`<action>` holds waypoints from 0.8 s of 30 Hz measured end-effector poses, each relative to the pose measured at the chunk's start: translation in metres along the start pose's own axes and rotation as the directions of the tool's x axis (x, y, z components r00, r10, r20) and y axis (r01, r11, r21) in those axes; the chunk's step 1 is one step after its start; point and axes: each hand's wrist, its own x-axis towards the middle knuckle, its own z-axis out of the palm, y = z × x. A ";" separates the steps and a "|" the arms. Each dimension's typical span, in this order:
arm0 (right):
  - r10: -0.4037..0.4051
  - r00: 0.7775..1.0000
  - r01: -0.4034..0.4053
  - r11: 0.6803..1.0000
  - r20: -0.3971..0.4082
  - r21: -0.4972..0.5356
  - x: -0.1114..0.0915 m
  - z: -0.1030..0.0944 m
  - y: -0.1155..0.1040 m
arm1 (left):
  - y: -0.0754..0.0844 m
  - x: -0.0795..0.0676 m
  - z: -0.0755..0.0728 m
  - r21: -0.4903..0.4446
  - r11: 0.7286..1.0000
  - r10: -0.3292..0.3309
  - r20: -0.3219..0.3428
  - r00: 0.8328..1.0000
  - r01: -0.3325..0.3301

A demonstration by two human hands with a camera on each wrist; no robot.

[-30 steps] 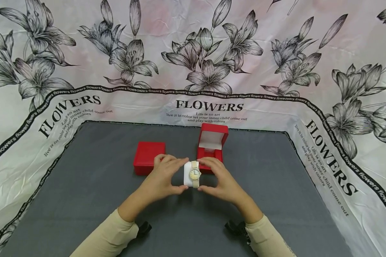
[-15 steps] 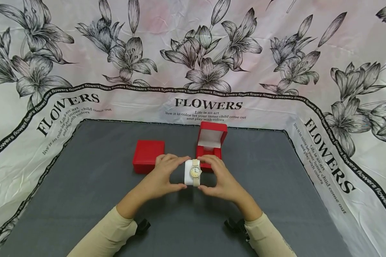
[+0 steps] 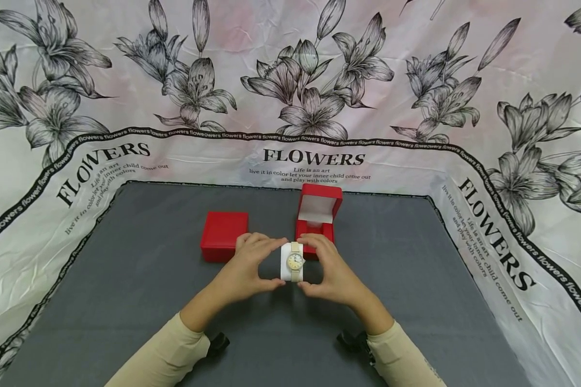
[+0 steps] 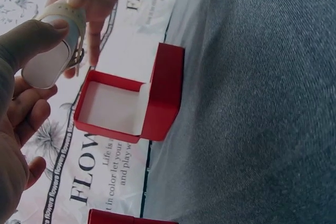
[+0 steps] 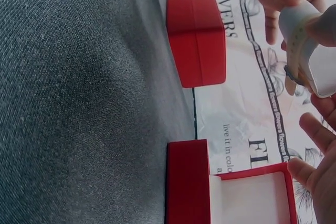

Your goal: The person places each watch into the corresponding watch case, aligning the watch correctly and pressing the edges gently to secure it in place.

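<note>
Wristwatch (image 3: 295, 262), strapped round its white cushion (image 3: 284, 269), is pinched by the fingers of the left hand (image 3: 239, 271) and right hand (image 3: 338, 275) above the bench (image 3: 290, 344), and could be dropped if either pinch is loosened.

The table (image 3: 281, 344) surface is woven cloth, matt and visibly coarse-grained. The surrounding printed sheet (image 3: 310, 11) is smooth and plastic-like, with glossy highlights and wrinkles. The closed box (image 3: 225, 231) and the open box (image 4: 165, 93) have a smooth outer covering with a low sheen; the lid lining (image 4: 113, 106) is matt and pale. The cushion (image 3: 284, 263) is smooth. The watch strap (image 3: 295, 276) appears matt and leather-like; its buckle (image 5: 292, 76) appears metallic. The sleeves (image 3: 160, 349) are matt cloth.
</note>
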 end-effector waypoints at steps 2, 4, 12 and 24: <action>-0.001 1.000 0.001 1.000 0.000 0.006 0.000 0.001 0.000 | 0.001 -0.001 0.000 0.000 1.000 0.010 -0.005 1.000 -0.010; -0.005 1.000 0.005 1.000 0.000 0.018 0.000 0.002 0.000 | 0.002 -0.002 0.000 0.002 1.000 0.019 -0.011 1.000 -0.019; -0.009 1.000 0.010 1.000 -0.014 0.021 0.003 0.005 0.000 | 0.001 0.000 0.001 0.045 0.999 -0.001 -0.021 1.000 0.002; 0.142 0.989 -0.131 0.967 -0.033 0.219 0.004 0.005 -0.011 | 0.002 0.000 0.001 0.042 0.994 -0.096 -0.018 0.995 0.096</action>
